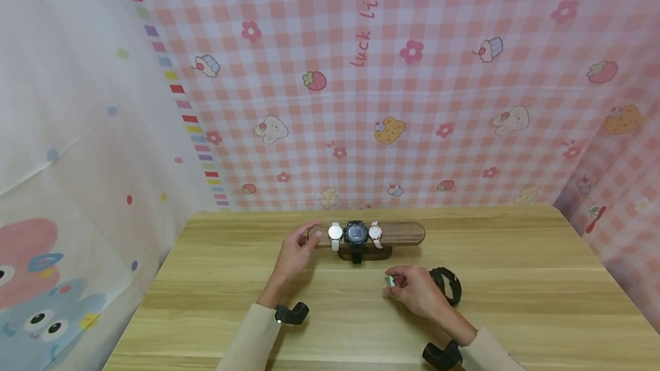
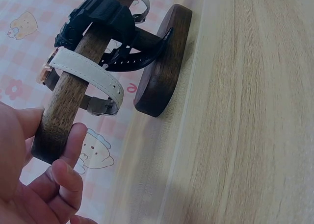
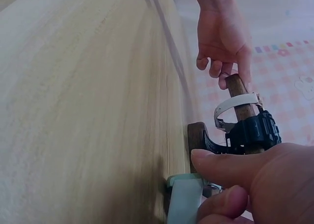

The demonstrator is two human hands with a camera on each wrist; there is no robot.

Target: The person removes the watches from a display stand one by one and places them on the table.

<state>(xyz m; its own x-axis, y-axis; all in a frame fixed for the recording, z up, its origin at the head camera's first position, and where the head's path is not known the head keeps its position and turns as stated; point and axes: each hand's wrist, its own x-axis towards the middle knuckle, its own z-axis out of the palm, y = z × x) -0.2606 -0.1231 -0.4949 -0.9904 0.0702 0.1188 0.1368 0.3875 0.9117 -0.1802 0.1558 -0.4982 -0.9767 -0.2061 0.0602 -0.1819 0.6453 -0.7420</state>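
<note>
My left hand grips the left end of the bar of a dark wooden watch stand, thumb and fingers around the wood. Three watches sit on the bar: a white-strapped watch nearest that hand, a chunky black watch in the middle and a small pale-strapped watch beyond it. In front of the stand, to the right, my right hand pinches a watch with a pale green strap between thumb and fingers. Its dial is hidden in the right wrist view.
A black watch rests on the wooden table just right of my right hand. Behind the table's back edge hangs a pink checked cloth, with a white patterned cloth along the left side.
</note>
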